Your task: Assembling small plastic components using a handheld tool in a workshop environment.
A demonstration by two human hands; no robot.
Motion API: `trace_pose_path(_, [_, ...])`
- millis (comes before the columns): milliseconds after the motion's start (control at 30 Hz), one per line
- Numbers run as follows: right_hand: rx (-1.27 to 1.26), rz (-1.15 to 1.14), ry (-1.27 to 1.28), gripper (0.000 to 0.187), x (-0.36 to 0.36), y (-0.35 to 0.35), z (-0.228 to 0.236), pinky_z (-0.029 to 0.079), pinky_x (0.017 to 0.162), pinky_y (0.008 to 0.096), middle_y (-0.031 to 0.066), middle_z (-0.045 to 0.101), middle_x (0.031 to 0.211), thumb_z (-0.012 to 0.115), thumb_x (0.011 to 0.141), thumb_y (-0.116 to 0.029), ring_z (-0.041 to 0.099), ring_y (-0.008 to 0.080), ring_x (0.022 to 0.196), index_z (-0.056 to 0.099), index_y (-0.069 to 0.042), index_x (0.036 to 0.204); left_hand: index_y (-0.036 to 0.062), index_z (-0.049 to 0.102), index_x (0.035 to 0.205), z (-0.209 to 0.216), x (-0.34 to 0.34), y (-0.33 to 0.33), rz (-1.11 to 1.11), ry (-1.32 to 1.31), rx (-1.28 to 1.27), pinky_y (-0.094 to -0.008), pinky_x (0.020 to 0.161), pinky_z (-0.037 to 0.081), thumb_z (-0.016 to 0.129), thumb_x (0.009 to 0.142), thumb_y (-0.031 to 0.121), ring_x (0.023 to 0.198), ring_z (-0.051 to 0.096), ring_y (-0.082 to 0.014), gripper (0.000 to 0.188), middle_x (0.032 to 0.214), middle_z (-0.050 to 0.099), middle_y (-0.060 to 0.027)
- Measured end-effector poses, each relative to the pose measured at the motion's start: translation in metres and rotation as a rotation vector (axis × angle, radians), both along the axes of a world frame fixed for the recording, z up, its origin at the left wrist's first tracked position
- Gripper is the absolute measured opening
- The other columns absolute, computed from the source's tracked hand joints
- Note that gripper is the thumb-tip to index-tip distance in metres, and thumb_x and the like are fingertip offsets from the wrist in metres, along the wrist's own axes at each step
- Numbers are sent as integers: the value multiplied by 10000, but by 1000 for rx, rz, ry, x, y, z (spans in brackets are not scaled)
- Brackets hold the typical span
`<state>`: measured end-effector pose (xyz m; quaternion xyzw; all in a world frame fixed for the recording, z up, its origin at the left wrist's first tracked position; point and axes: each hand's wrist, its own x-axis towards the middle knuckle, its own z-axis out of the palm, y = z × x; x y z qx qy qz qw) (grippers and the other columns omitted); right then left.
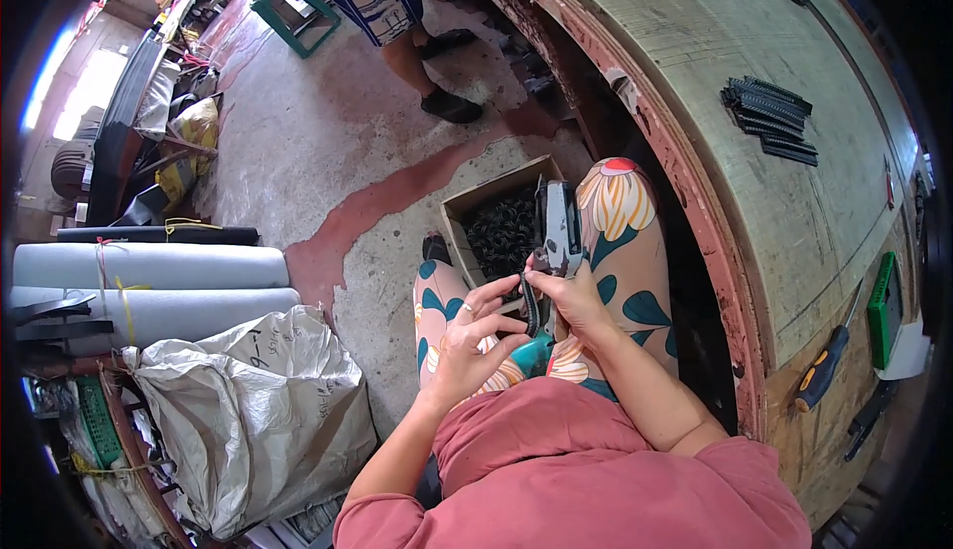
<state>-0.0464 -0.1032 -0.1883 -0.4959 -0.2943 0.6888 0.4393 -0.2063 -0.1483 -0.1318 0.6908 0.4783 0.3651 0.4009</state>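
Note:
Over my lap, my left hand point(471, 348) and my right hand point(572, 301) hold a short black ribbed strip point(531, 308) between them. The left fingers are curled, with fingertips at the strip's lower part; my right thumb and fingers pinch near its upper end. Beneath the hands a hand tool with a grey metal body point(563, 223) and a teal part point(534, 355) rests between my thighs. My fingers hide its middle. Just beyond it, a cardboard box point(454, 221) on the floor holds many small black curled pieces point(503, 232).
On the wooden table point(685, 28) at right lie black ribbed strips point(772, 117), a screwdriver point(822, 370) and a green-topped item point(882, 296). A white sack point(248, 410) and grey rolls point(189, 269) stand left. Ahead are a person's legs point(407, 63) and a green stool point(295, 18).

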Motion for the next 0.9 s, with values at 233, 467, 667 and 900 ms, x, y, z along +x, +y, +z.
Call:
trace_pose_path(233, [12,101,-128,158,-4,-1,3,487,635,236,43,642,834,665,778,-35,603,97,711,606,-3,920,-12,634,910,-1,-8,27,280,-280,-183,-281,773,510,681,795,13,872,615,-163,126,990,648,-97])
trace_pose_path(467, [565,108,-54,330,-6,-4,12,475,766,264,63,626,937,647,753,29,603,123,859,531,-18,1058,-16,641,940,-10,-21,45,457,-559,-695,-225,638,516,668,837,98,711,607,-100,156,814,650,-60])
trace_pose_path(667, [633,134,-183,326,-5,-4,11,483,718,283,86,621,886,675,741,-6,627,180,786,533,-23,1034,-32,642,946,-21,-18,47,440,-538,-727,-216,643,527,680,834,128,690,606,-94,198,792,639,-56])
trace_pose_path(900, [578,75,-193,270,-10,-4,6,489,674,274,77,616,819,655,757,-21,617,153,728,542,-21,1003,-4,647,891,-19,-13,43,429,-578,-776,-237,621,531,667,835,115,671,632,-122,133,798,654,-62])
